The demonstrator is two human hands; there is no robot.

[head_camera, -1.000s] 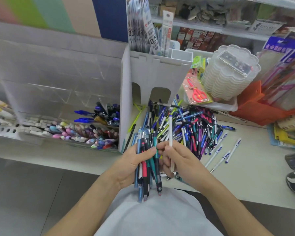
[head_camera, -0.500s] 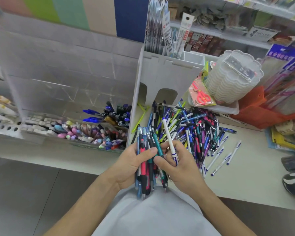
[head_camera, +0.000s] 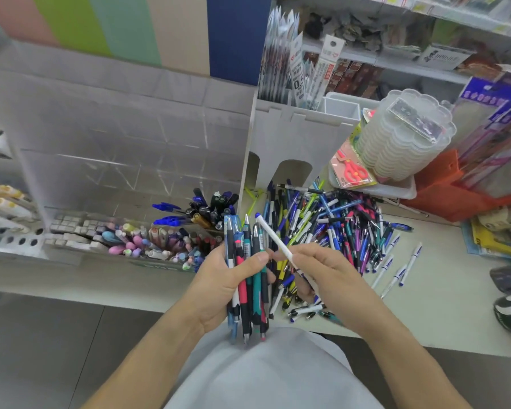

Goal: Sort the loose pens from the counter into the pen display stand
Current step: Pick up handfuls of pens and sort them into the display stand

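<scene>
Gripping a bundle of pens [head_camera: 248, 276], the left hand [head_camera: 219, 286] waits; the right hand [head_camera: 322, 273] pinches a white pen [head_camera: 273, 239]; most of the pile [head_camera: 337, 231] remains unsorted beside the stand [head_camera: 136, 160].

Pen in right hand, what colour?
White pen with a blue tip, pinched in the right hand; head view.

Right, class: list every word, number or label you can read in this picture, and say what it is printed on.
"0.5": on a hanging refill pack in the white display stand.
Shelf labels, purple packets, pen barrels in the pile: too blurred or small to read.
</scene>
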